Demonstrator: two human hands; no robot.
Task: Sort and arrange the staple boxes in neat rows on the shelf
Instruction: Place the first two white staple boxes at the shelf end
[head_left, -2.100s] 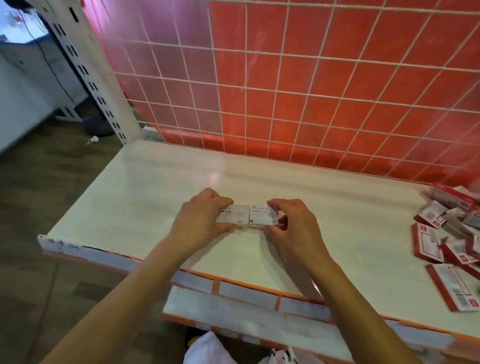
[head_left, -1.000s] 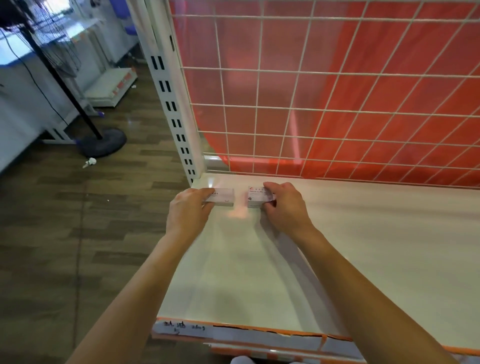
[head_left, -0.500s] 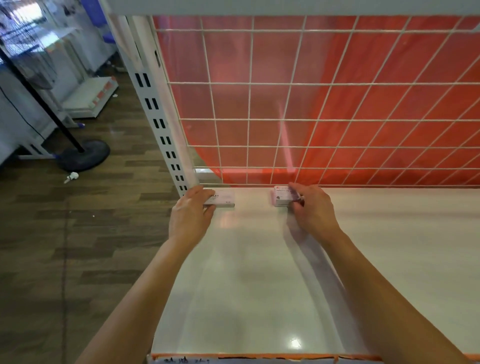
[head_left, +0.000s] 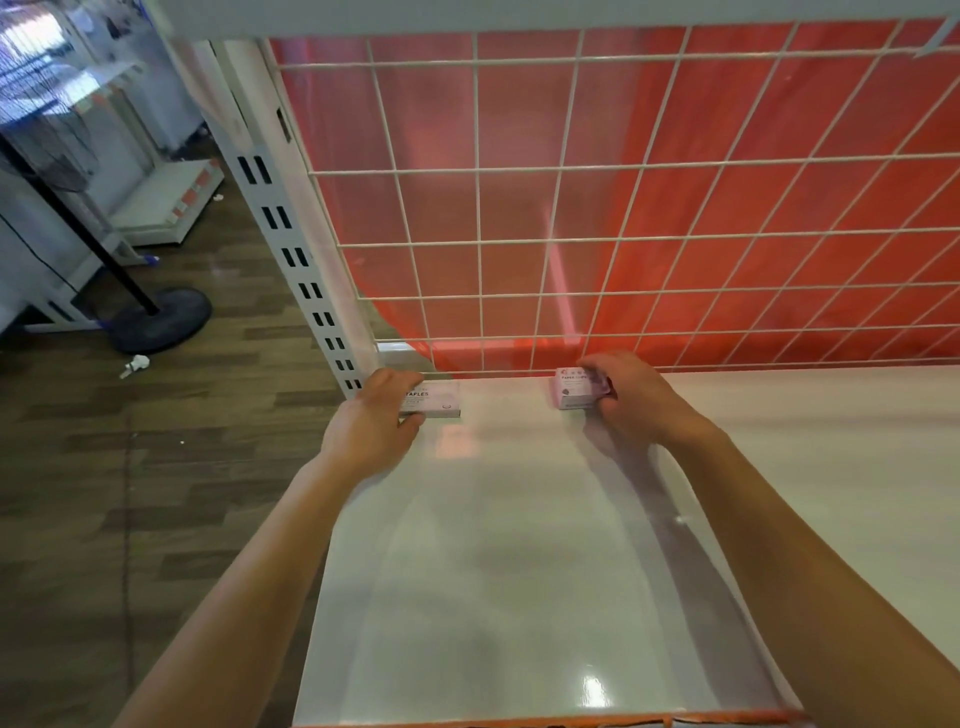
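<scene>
Two small white boxes lie at the back of the white shelf (head_left: 519, 571), close to the wire grid. The left box (head_left: 435, 401), printed "STAPLES", sits in the back left corner by the slotted post. My left hand (head_left: 376, 423) grips its left end, thumb at the front edge and fingers over the top. The right box (head_left: 574, 387) lies flat some way to the right, against the grid. My right hand (head_left: 631, 400) holds its right end with curled fingers. A bare gap of shelf separates the boxes.
A white wire grid (head_left: 571, 234) with red sheeting behind it closes the back. A slotted white upright post (head_left: 306, 280) stands at the left corner. Left of the shelf is wood floor with a black fan stand base (head_left: 161, 319). An orange strip (head_left: 571, 721) edges the shelf front.
Both hands carried the boxes from the shelf's front to its back left. The boxes, first touching, have been drawn apart; the right one slid further right over the last second.
</scene>
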